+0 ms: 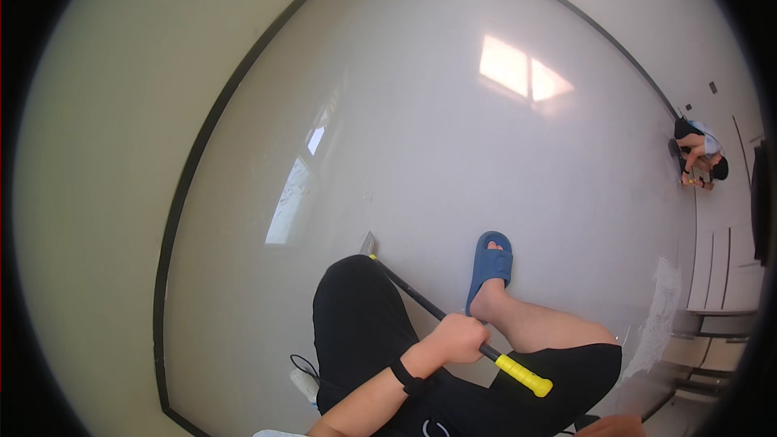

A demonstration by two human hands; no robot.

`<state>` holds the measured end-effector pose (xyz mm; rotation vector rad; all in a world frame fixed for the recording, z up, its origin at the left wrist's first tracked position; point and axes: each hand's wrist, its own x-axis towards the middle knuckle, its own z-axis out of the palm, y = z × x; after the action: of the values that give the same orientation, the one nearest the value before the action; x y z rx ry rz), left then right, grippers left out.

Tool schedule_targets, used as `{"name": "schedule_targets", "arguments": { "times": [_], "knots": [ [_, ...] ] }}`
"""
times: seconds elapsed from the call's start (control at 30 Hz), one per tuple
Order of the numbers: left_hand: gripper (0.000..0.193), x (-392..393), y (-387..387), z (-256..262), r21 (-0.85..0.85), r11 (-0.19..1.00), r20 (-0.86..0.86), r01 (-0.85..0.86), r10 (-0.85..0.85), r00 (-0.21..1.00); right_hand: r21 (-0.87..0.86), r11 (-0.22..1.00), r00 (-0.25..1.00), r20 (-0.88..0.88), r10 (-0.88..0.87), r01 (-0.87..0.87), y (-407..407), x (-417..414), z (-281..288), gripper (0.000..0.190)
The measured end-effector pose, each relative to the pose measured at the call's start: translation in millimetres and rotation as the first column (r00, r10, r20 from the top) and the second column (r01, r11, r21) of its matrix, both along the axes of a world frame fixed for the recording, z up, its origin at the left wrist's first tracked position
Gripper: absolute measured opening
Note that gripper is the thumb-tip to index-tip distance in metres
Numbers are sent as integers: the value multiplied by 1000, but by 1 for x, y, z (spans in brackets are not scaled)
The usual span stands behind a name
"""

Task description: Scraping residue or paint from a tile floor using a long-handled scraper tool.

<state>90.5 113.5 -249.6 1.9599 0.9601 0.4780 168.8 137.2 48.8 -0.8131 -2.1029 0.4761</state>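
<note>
My left hand [459, 338], with a black band at its wrist, grips the black shaft of a long-handled scraper [419, 296]. The scraper's yellow ribbed end grip [523, 375] sticks out past the fist, over my thigh. Its flat metal blade [368, 244] reaches the glossy pale floor [413, 152] just beyond my bent knee, which hides part of the tool's head. At the bottom edge on the right is a blurred patch of skin [610, 426]; whether it is my right hand or forearm cannot be made out.
My foot in a blue slide sandal [493, 258] stands on the floor. A white object [305, 385] with a black loop lies beside my leg. Whitish residue [655, 309] streaks the floor at right. Another person [701, 149] crouches far right. Dark skirting [203, 133] edges the wall.
</note>
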Motion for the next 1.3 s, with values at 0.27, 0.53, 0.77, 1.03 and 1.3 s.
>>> {"name": "schedule_targets", "arguments": {
  "times": [0.27,0.53,0.77,1.03,1.3],
  "knots": [
    [13,33,-30,8,-14,997,28,-76,76,997,-276,931,904,412,-109,238,-37,53,17,47],
    [14,47,-22,14,-68,997,97,41,-35,995,-644,706,699,649,300,295,-50,163,-55,57],
    [25,126,-40,13,-99,995,132,-33,46,990,-939,-312,972,76,224,146,-52,243,-101,63],
    [17,91,-42,-11,67,949,-127,-307,313,941,-660,-633,860,-39,-509,-404,-63,214,-159,81],
    [19,94,-51,-30,102,881,-197,-461,472,859,-632,-675,874,-7,-487,-381,-64,217,-193,66]
  ]
}}
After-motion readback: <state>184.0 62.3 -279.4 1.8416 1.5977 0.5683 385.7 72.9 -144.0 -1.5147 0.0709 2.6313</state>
